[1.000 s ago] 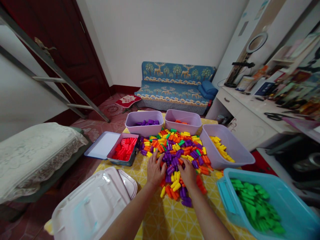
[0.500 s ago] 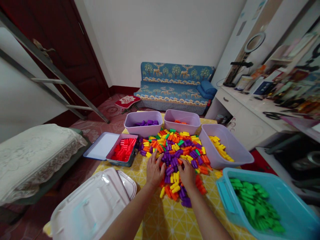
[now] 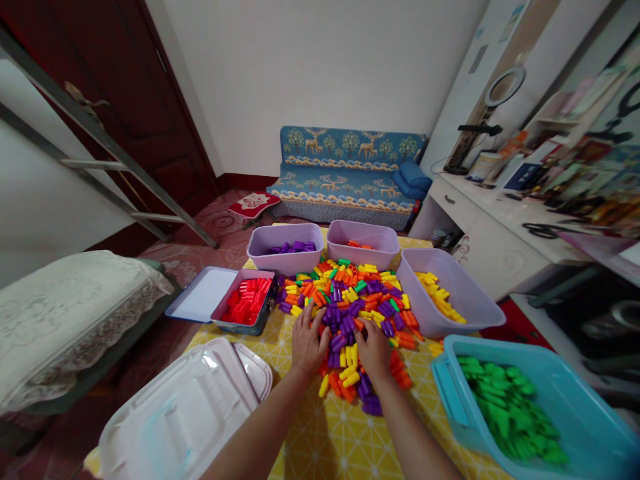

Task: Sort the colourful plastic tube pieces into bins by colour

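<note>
A heap of small plastic pieces [image 3: 350,300] in purple, orange, yellow and green lies on a yellow patterned tablecloth [image 3: 340,433]. My left hand [image 3: 309,340] rests flat on the near left part of the heap, fingers spread. My right hand [image 3: 374,348] lies on the near middle of the heap, fingers curled down among purple and yellow pieces; whether it grips one is hidden. Around the heap stand a lilac tub with purple pieces [image 3: 285,238], a lilac tub with orange pieces [image 3: 363,235], a lilac tub with yellow pieces [image 3: 453,293], a tin of red pieces [image 3: 244,303] and a blue bin of green pieces [image 3: 505,407].
A white lid [image 3: 185,413] lies at the table's near left corner. The tin's open lid [image 3: 197,303] sticks out left. A bed [image 3: 65,313] is on the left, a ladder [image 3: 115,160] by the door, a sofa [image 3: 350,173] behind, a white desk [image 3: 500,227] on the right.
Both hands have shifted only slightly over the near part of the heap. The view has tilted a little; the tubs stay where they were.
</note>
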A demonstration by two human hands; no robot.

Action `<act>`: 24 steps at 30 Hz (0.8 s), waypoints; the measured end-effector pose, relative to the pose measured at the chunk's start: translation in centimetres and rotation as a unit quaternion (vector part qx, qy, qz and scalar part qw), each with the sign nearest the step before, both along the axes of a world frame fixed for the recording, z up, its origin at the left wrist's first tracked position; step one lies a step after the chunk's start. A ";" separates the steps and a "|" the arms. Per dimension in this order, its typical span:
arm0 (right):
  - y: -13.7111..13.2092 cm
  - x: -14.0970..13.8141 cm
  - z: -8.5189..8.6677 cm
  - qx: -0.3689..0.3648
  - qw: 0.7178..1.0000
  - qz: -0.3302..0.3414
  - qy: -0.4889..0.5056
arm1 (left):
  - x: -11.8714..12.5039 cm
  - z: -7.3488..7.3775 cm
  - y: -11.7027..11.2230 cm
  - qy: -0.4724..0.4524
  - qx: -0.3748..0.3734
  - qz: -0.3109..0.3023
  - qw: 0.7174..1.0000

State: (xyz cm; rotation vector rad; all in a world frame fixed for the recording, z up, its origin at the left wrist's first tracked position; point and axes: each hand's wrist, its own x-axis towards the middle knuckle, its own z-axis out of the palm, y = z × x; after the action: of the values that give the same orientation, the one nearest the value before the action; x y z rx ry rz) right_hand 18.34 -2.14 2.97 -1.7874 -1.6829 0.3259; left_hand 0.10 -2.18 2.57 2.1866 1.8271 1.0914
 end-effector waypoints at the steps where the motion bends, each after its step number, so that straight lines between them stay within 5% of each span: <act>1: 0.0 0.0 0.0 -0.003 1.000 -0.001 0.000 | 0.0 0.0 0.0 0.000 0.000 0.001 1.000; 18: 0.3 -0.2 0.4 -0.022 0.999 0.041 0.009 | 0.0 -0.3 0.2 0.005 -0.004 -0.006 1.000; 24: 0.1 -0.3 0.4 -0.040 0.999 0.003 0.036 | 0.0 -0.2 0.1 0.003 -0.006 -0.001 1.000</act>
State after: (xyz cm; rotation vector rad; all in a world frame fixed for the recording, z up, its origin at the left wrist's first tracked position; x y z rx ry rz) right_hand 18.05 -2.06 3.37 -1.8079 -1.6453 0.4607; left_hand 0.09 -2.07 2.37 2.1864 1.8290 1.0724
